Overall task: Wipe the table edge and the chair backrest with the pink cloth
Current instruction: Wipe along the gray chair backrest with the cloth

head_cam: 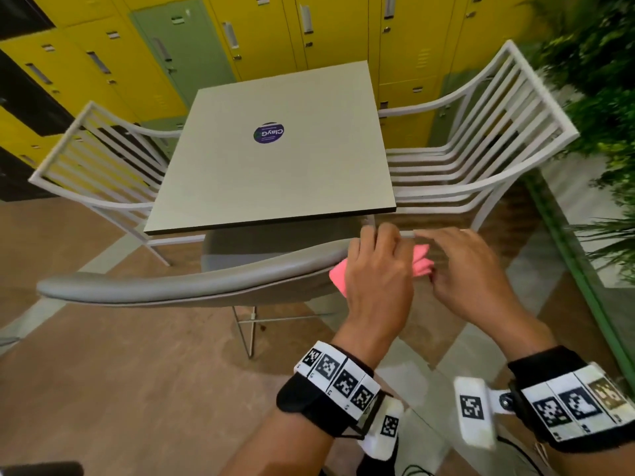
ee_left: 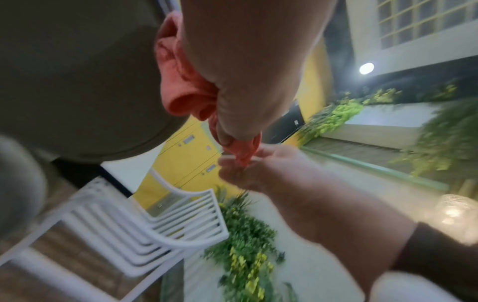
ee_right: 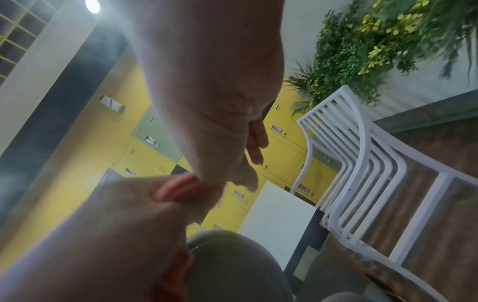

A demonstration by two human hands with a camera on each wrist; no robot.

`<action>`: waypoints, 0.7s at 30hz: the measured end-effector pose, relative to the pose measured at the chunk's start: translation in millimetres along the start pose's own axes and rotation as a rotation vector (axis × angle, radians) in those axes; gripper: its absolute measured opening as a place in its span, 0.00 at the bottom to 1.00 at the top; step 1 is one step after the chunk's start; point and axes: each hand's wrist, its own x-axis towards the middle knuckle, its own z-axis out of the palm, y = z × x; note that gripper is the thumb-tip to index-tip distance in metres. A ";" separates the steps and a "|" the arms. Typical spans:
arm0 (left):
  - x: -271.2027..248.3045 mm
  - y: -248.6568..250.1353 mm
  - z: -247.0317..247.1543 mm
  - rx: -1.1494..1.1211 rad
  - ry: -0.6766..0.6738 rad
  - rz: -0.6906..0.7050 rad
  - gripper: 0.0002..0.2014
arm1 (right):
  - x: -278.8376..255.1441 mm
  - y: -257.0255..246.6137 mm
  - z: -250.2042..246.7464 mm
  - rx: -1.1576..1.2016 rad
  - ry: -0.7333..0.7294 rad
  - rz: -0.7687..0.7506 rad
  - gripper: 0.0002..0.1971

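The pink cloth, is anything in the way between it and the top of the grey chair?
Nothing visible is. The left hand holds the pink cloth right at the end of the grey chair's backrest, and the right hand pinches its other end.

Square pale table centre; white slatted metal chairs left and right; grey padded chair backrest before it; yellow lockers behind.
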 end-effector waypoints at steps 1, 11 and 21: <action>8.4 -1.8 -6.7 0.007 0.014 0.000 0.06 | -0.3 0.4 -2.0 0.012 0.019 0.020 0.33; 106.4 -60.9 -42.8 -0.160 -0.611 0.048 0.09 | -0.1 -29.6 -18.4 0.127 0.087 0.142 0.19; 14.0 -231.9 -158.3 -0.439 -0.851 -0.391 0.08 | 3.3 -99.8 -7.2 0.076 -0.032 -0.046 0.20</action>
